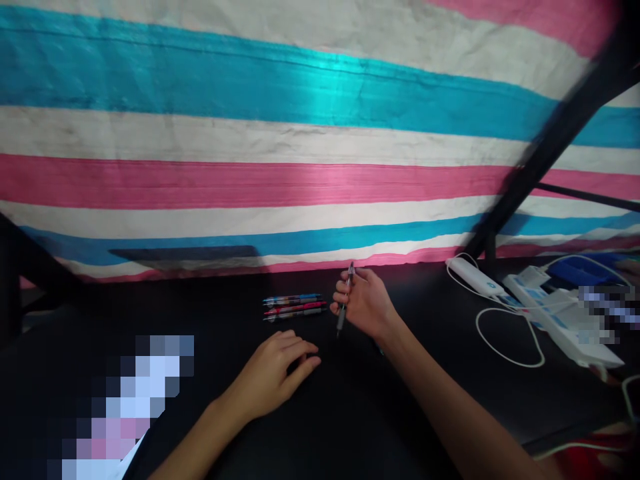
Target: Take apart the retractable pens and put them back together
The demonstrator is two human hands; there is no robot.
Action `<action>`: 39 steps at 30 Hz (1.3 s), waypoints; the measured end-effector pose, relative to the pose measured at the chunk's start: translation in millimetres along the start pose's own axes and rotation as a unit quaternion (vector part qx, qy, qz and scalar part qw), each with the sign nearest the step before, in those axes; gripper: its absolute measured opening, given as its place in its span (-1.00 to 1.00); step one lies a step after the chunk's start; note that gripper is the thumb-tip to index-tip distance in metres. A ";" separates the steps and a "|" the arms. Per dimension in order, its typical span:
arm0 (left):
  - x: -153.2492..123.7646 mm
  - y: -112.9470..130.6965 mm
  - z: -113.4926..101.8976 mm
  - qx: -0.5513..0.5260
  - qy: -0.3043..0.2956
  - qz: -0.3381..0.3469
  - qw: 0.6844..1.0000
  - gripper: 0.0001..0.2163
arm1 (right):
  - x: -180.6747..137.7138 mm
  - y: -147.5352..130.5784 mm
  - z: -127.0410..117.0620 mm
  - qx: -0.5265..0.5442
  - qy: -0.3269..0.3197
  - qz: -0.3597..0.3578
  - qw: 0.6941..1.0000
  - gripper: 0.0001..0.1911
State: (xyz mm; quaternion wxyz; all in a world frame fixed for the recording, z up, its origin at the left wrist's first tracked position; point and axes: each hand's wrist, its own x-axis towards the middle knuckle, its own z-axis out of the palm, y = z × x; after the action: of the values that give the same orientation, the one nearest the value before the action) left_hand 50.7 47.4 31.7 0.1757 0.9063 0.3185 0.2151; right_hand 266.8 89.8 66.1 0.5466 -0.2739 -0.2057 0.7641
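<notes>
My right hand (367, 303) is closed around a click pen (342, 319) with a grey grip. The pen slants with its writing tip down, just over the black table (310, 427). My left hand (283, 367) rests on the tabletop with nothing in it, its fingers loosely bent and the thumb apart from them. Beyond the left hand, several pens lie side by side in a small row: blue pens (295, 299), a red pen (295, 307) and a dark one (300, 314). A small teal-tipped thing (379, 349) shows at the edge of my right forearm, mostly hidden.
At the right lie a white power strip (555, 320), a white adapter (475, 277) and looping white cables (510, 365). A blue container (585, 269) is behind them. A striped sheet (280, 187) hangs behind the table, with a dark slanted post (540, 160) at the right.
</notes>
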 end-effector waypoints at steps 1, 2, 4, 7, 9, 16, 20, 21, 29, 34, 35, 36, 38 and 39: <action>0.0 -2.3 -1.0 0.010 0.005 -0.001 1.000 -0.77 | 2.3 -3.0 2.9 0.005 -0.014 -0.003 1.000 -0.64; 0.2 -4.0 -1.9 0.019 0.007 -0.001 1.000 -0.78 | 4.0 -4.9 6.1 0.003 -0.026 -0.008 1.000 -0.55; 0.5 -5.5 -2.9 0.031 0.004 0.000 1.000 -0.79 | 5.5 -5.3 12.1 -0.010 -0.038 -0.011 0.999 -0.46; 0.7 -5.4 -2.9 0.039 -0.007 0.002 0.999 -0.79 | 4.3 -1.8 16.9 -0.028 -0.039 -0.007 0.999 -0.46; 0.6 -4.9 -2.4 0.042 -0.014 0.003 0.999 -0.80 | 2.6 -0.1 16.9 -0.023 -0.038 -0.002 0.999 -0.47; 0.4 -6.6 -0.7 0.041 -0.001 0.013 0.999 -0.81 | -3.8 -1.8 14.0 -0.015 0.020 0.012 1.000 -0.53; 0.1 -10.8 0.1 0.039 0.012 0.001 0.999 -0.81 | -7.8 -2.5 13.7 -0.030 0.015 0.013 0.999 -0.43; 0.0 -11.7 0.2 0.039 0.013 0.000 0.999 -0.81 | -8.3 -2.6 13.5 -0.032 0.010 0.019 0.999 -0.40; 0.3 -14.8 1.9 0.038 0.006 -0.005 0.999 -0.80 | -9.5 -3.2 15.8 -0.047 0.028 0.036 0.998 -0.49; 0.6 -14.4 1.9 0.039 0.006 -0.004 0.999 -0.80 | -10.7 -2.6 17.1 -0.053 0.025 0.049 0.997 -0.49; 0.6 -14.2 1.7 0.039 0.007 -0.002 0.999 -0.80 | -10.6 -2.6 17.3 -0.055 0.029 0.049 0.997 -0.52; 0.6 -14.1 1.5 0.038 0.010 0.000 0.999 -0.80 | -10.4 -2.7 17.4 -0.056 0.032 0.048 0.997 -0.55; 0.4 -13.9 1.2 0.037 0.016 0.004 0.999 -0.79 | -10.0 -3.1 17.3 -0.056 0.035 0.047 0.997 -0.58; 0.3 -13.8 1.1 0.036 0.019 0.004 0.999 -0.79 | -9.8 -3.4 17.1 -0.057 0.035 0.046 0.997 -0.59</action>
State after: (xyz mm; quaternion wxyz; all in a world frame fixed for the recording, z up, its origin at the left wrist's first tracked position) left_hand 44.6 57.6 24.6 0.1363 0.9092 0.3252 0.2216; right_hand 260.7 81.3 83.2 0.5014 -0.3407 -0.2166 0.7653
